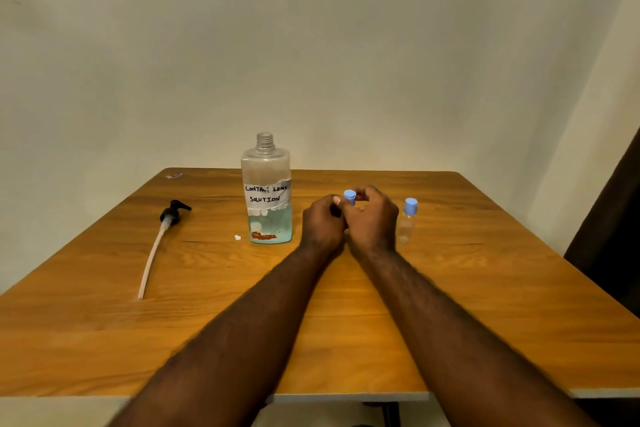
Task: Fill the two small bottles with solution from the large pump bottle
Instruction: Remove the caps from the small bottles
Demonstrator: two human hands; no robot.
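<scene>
The left hand (pixel 323 225) and the right hand (pixel 372 218) met right of the middle of the wooden table (pixel 485 288). Both were curled round the first small bottle (pixel 349 197); only its pale blue plastic cap showed above the fingers. The second small bottle (pixel 408 222), clear with a blue cap, stood upright just beside the right hand. The large clear plastic bottle (pixel 266 191), open-necked and holding bluish solution low down, stood near the left hand. The black pump head with white tube (pixel 162 236) lay well apart to the left. Everything sat well back from the near and right edges.
</scene>
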